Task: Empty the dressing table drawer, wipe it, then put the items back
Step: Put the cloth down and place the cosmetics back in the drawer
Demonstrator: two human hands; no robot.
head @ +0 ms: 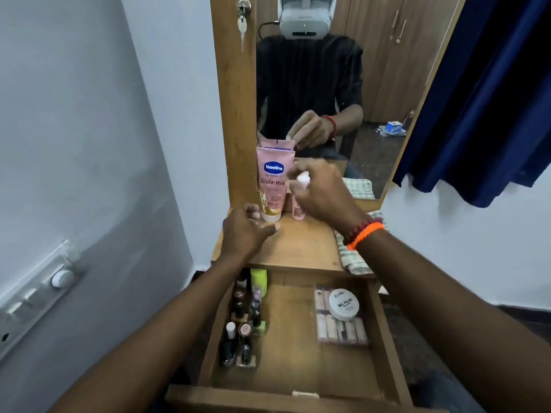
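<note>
The wooden drawer [384, 338] is pulled out below the dressing table top [298, 248]. Several nail polish bottles [243, 323] stand along its left side, with a green bottle [258, 280] behind them. On its right lies a clear pack of pink tubes [340, 329] with a round white nail polish remover tub [343, 304] on top. A pink Vaseline tube [272, 186] stands cap-down on the table top. My right hand [322, 192] grips a small pink bottle with a white cap [298, 211], its base resting on the top beside the tube. My left hand [247, 231] hovers beside the Vaseline tube, fingers loosely curled, holding nothing.
A checked cloth [351, 257] lies on the right of the table top. The mirror [372, 84] rises behind, a key [243, 25] hanging in its wooden frame. A wall with a switch panel [38, 293] is close on the left; a dark blue curtain [492, 99] hangs right.
</note>
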